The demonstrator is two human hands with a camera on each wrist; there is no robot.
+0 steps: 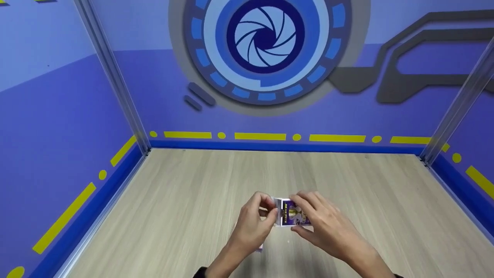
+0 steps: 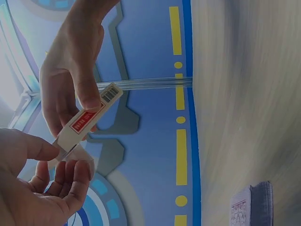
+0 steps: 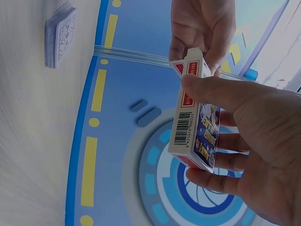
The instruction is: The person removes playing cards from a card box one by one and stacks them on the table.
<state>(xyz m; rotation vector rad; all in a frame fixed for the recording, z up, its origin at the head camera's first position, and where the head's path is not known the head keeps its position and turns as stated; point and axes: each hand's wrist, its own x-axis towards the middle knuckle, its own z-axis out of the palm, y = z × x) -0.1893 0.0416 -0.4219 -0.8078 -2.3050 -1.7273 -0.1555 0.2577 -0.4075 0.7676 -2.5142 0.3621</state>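
Note:
A playing-card box [image 1: 288,212], white-edged with a purple printed face, is held above the wooden table [image 1: 347,185]. My right hand [image 1: 305,217] grips it, thumb on the barcode side [image 3: 184,126] and fingers underneath. At the box's left end, my left hand [image 1: 268,211] pinches the flap [image 2: 75,151] between thumb and curled fingers. A stack of cards [image 3: 59,34] lies on the table under the left hand. The head view shows only its corner [image 1: 259,249].
Blue walls with yellow dashes close off the table on the left, back and right. Metal posts [image 1: 115,81] stand in both back corners. The card stack [image 2: 251,206] lies close to the table's near edge.

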